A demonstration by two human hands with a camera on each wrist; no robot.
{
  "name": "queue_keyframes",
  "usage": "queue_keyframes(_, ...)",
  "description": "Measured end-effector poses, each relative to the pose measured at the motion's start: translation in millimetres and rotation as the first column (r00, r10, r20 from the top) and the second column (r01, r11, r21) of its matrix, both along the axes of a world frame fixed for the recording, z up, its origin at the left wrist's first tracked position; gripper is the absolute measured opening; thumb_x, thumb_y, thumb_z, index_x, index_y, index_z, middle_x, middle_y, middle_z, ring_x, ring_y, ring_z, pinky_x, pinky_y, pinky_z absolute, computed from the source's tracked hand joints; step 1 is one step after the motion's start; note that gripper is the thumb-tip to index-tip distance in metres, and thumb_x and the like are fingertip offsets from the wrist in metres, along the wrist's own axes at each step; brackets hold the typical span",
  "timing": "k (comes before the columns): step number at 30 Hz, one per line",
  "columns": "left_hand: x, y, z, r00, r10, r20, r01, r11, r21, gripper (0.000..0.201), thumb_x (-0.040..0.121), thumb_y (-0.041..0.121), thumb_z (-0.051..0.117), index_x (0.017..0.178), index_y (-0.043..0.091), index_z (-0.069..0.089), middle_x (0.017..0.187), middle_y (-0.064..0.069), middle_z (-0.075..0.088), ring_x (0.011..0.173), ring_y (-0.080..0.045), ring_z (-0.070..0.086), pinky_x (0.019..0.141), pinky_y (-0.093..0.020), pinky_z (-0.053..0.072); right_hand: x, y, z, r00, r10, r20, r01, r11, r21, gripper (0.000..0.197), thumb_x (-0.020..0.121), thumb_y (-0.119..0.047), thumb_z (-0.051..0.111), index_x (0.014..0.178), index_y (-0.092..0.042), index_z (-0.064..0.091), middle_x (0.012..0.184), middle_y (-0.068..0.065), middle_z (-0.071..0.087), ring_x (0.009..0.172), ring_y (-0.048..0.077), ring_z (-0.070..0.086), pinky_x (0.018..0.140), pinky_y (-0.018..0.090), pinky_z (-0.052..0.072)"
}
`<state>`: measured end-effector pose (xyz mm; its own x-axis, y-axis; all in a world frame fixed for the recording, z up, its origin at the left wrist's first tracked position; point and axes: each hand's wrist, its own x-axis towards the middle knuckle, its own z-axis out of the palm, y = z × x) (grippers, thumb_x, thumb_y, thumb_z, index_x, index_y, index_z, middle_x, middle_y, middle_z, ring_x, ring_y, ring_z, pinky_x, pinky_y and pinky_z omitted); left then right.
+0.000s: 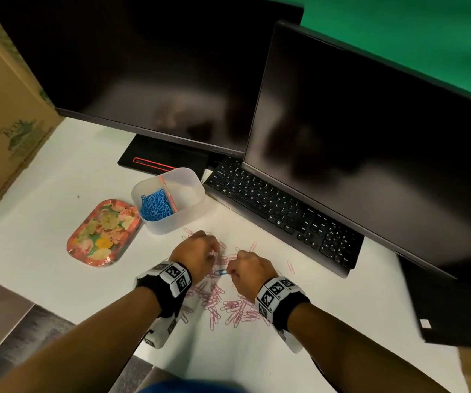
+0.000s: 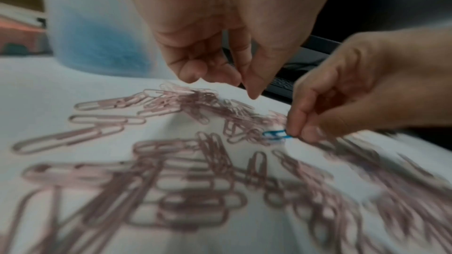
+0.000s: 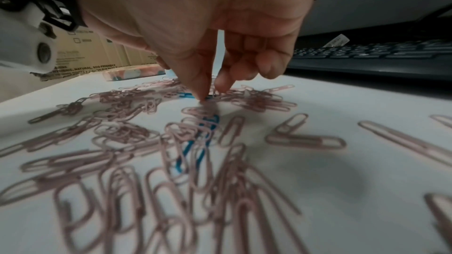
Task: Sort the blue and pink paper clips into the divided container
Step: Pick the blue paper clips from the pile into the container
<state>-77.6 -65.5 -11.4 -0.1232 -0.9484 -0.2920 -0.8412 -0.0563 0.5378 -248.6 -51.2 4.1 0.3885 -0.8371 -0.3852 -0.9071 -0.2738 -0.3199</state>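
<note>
A translucent divided container (image 1: 191,191) stands beyond my hands, and its left compartment holds a heap of blue paper clips (image 1: 156,207). Pink paper clips (image 1: 223,302) lie scattered across the white table (image 1: 58,211) under and before both hands. My right hand (image 1: 228,272) pinches one blue paper clip (image 1: 220,272) between thumb and forefinger, low among the pink ones; the left wrist view shows the same blue paper clip (image 2: 275,135). In the right wrist view a second blue clip (image 3: 203,138) lies under pink clips. My left hand (image 1: 214,251) hovers over the pile, fingers loosely curled and holding nothing.
A floral tray (image 1: 103,232) lies left of the container. A black keyboard (image 1: 282,211) and two dark monitors (image 1: 370,123) stand behind and to the right. There is a cardboard box (image 1: 7,123) at the far left and a black slab (image 1: 455,307) at the right edge.
</note>
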Motion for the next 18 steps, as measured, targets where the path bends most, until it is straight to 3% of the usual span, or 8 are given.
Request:
queue_keyframes(5,-15,19,1,0.968,-0.241,0.067,0.240,0.970,0.031,0.018,0.086,0.029,0.058,0.102,0.034,0.066,0.099,0.011,0.051,0.095,-0.016,0.056,0.079,-0.030,0.049,-13,4,5,0.985,-0.145,0.091,0.142,0.989,0.034,0.020,0.092,-0.024,0.054,0.104,-0.030,0.068,0.110,-0.002,0.059,0.099,0.022,0.060,0.085,0.027,0.049)
queue_keyframes(10,-20,19,-2,0.949,-0.264,0.173,0.251,0.963,0.097,0.017,0.090,0.026,0.053,0.102,0.023,0.064,0.123,0.002,0.053,0.113,-0.022,0.055,0.087,-0.034,0.049,-48,8,9,0.948,-0.306,0.091,0.304,0.952,0.026,0.018,0.089,-0.019,0.054,0.101,-0.027,0.065,0.109,-0.006,0.061,0.094,0.017,0.062,0.085,0.029,0.051)
queue_keyframes(12,-21,17,-3,0.946,-0.268,0.183,0.253,0.962,0.101,0.013,0.089,0.024,0.054,0.099,0.022,0.062,0.128,0.000,0.052,0.113,-0.022,0.056,0.087,-0.034,0.050,-60,15,7,0.947,-0.319,0.044,0.317,0.947,0.056,0.017,0.089,-0.020,0.054,0.100,-0.026,0.064,0.109,-0.006,0.062,0.095,0.017,0.062,0.085,0.029,0.051)
queue_keyframes(18,-26,18,0,0.948,-0.264,0.177,0.261,0.965,0.037,0.012,0.087,0.025,0.053,0.095,0.021,0.060,0.105,0.000,0.056,0.097,-0.022,0.056,0.078,-0.033,0.050,-51,36,-1,0.977,-0.214,-0.009,0.214,0.972,0.095,0.025,0.087,-0.041,0.059,0.106,-0.025,0.066,0.115,-0.004,0.061,0.105,0.018,0.060,0.088,0.028,0.048)
